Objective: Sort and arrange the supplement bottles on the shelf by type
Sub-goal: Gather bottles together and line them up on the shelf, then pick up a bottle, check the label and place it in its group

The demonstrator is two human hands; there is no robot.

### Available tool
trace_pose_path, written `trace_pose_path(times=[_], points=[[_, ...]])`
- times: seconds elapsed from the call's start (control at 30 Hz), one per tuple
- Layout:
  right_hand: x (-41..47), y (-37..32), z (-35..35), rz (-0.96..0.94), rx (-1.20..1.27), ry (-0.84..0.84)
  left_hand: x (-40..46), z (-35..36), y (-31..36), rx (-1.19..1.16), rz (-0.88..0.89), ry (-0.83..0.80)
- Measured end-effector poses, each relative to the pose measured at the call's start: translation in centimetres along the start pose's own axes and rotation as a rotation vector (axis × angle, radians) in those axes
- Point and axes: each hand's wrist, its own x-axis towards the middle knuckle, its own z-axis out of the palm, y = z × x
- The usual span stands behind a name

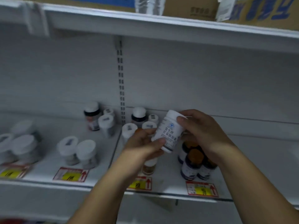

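A white supplement bottle (168, 131) with dark print is held tilted in the air above the white shelf (103, 160). My left hand (142, 143) grips its lower end and my right hand (200, 128) grips its white cap end. Below my right hand stand dark blue bottles with orange caps (192, 165). A small amber bottle with a white cap (149, 166) stands under my left wrist. White-capped bottles (139, 120) stand behind my hands near the back wall.
More white-capped bottles stand to the left: a pair (77, 151), a group by the upright (100, 120) and a blurred cluster at far left (19, 143). Yellow and red price tags (71, 175) line the shelf edge. Cardboard boxes (191, 8) sit on the upper shelf.
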Motion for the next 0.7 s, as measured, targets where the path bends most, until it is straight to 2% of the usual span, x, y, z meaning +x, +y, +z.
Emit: trace_pose_path(times=[0.13,0.3,0.53,0.63,0.7], points=[[0.7,-0.2,2.3,0.019,0.003,-0.161,-2.6,-2.6,1.3,0.121,0.021,0.09],[0.9,0.4,6.0,0.027,0.007,-0.237,-5.1,-5.4,2.5,0.304,0.085,0.114],[3.3,-1.0,11.7,-0.021,-0.01,-0.266,-4.7,-11.3,5.3,0.413,0.095,0.13],[4.9,-1.5,15.3,-0.143,-0.014,-0.201,-3.4,-15.6,7.1,0.471,0.123,0.113],[6.4,-1.3,17.9,-0.202,-0.05,-0.113,-2.0,-18.5,8.5,0.501,0.165,0.196]])
